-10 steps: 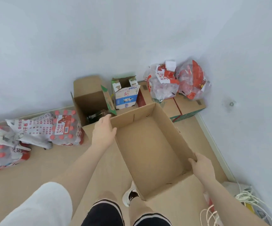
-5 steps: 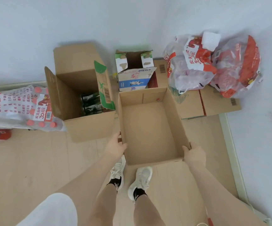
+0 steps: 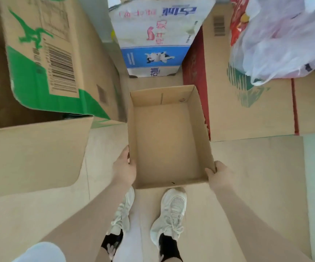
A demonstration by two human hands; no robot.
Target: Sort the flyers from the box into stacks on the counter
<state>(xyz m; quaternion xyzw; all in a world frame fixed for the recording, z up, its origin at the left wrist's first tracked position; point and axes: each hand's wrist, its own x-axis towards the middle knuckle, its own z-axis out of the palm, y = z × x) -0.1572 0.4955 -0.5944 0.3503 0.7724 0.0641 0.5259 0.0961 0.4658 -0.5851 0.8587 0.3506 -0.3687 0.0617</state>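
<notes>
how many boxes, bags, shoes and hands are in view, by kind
Cardboard boxes: 4 (empty box, green-printed box, milk carton box, flat box)
Plastic bags: 1 cluster, count unclear
Shoes: 2
Hands: 2 (left hand, right hand)
Total: 9

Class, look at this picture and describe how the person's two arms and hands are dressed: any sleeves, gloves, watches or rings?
Both forearms are bare right down to the wrists. The left hand and right hand wear no gloves, and no watch, bracelet or ring shows on either. The only clothing near the arms is the pale white short sleeve at the left upper arm; the right upper arm is out of frame.
</notes>
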